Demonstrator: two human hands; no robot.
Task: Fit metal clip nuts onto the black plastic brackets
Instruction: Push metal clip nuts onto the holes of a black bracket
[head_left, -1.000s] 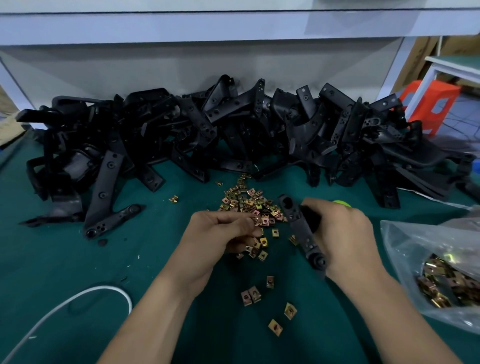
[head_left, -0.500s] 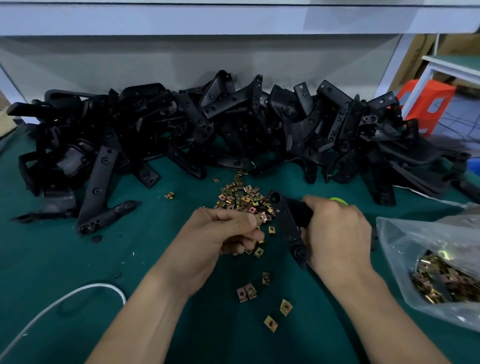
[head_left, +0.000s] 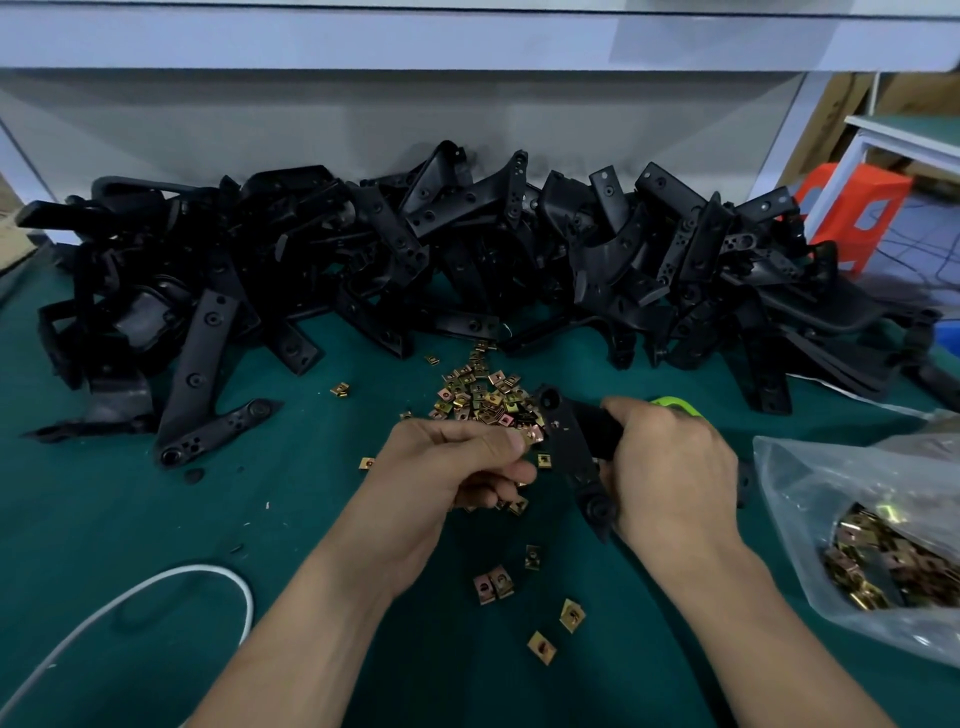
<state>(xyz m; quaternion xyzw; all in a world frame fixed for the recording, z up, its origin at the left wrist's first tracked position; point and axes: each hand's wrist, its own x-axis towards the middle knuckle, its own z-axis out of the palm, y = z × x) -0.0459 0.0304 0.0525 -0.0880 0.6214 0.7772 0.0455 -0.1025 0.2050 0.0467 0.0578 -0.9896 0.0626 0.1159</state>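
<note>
1. Left hand (head_left: 457, 467) pinches a single clip nut (head_left: 531, 434) between thumb and forefinger, with the other fingers curled underneath. Right hand (head_left: 670, 467) is wrapped round a black bracket (head_left: 569, 452), holding it tilted above the green mat (head_left: 311, 519).
2. Change: a second ago the left fingers were low at the near edge of the loose nuts (head_left: 483, 395), and the bracket stood off to the right with a clear gap. That gap has now closed. The nut sits at the bracket's left edge, just below its rounded upper end.
3. Whether the nut has started onto the edge or only touches it cannot be told; the thumb hides the joint.
4. Reading: picking looks done and fitting is in hand. The nut likely wants a square push onto the edge.
5. Stock: a heap of brackets (head_left: 415, 260) lies behind, and a plastic bag (head_left: 810, 499) of more nuts sits at right.
</note>
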